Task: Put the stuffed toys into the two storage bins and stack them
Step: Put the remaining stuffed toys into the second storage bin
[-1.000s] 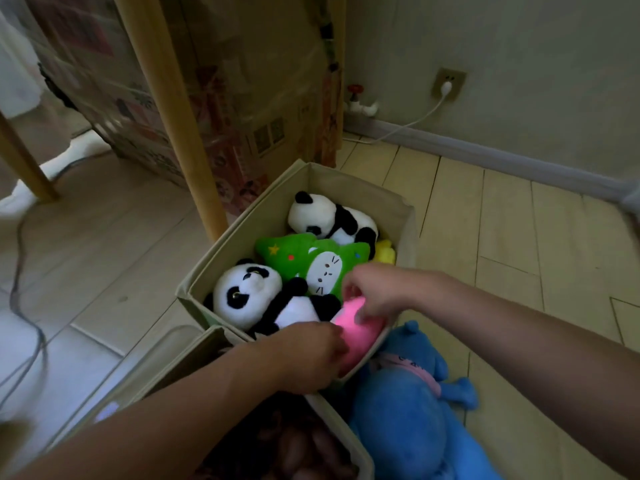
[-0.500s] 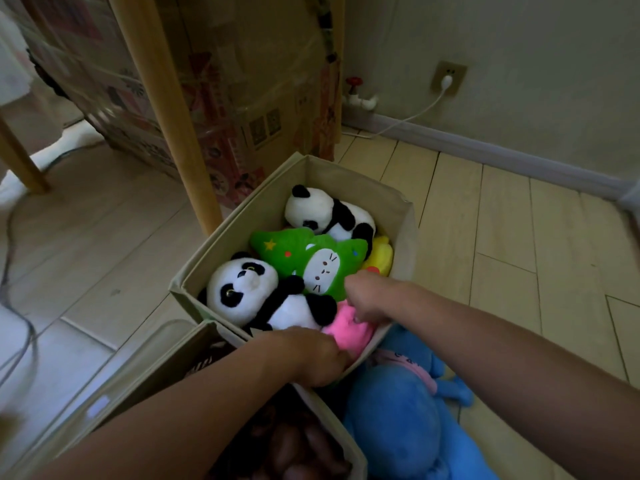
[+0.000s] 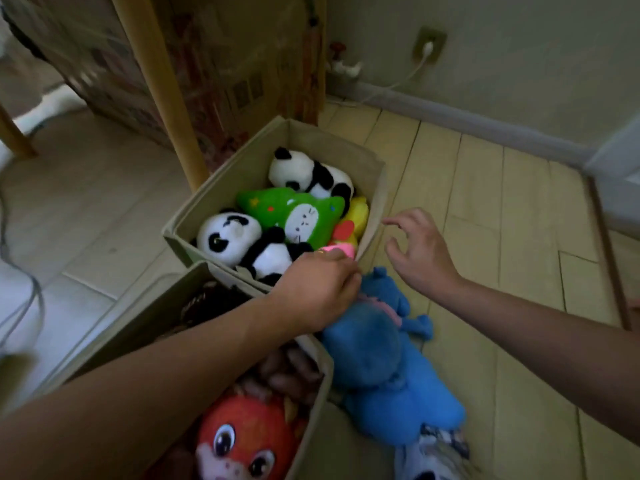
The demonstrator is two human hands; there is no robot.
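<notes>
A wooden leg (image 3: 162, 88) stands on the floor (image 3: 485, 209); behind it cardboard boxes (image 3: 235, 74), far right a wall socket (image 3: 428, 45).

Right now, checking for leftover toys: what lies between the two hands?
In the head view, the blue toy's head lies on the floor between the left hand and right hand.

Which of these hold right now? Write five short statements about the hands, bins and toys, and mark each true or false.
1. The right hand hovers open beside the far bin. True.
2. The blue plush lies inside the far bin. False: it lies on the floor beside the bins.
3. Two pandas sit in the far bin. True: one at the back, one at the front.
4. The near bin is empty. False: an orange plush is inside.
5. The left hand is at the far bin's near corner. True.
</notes>
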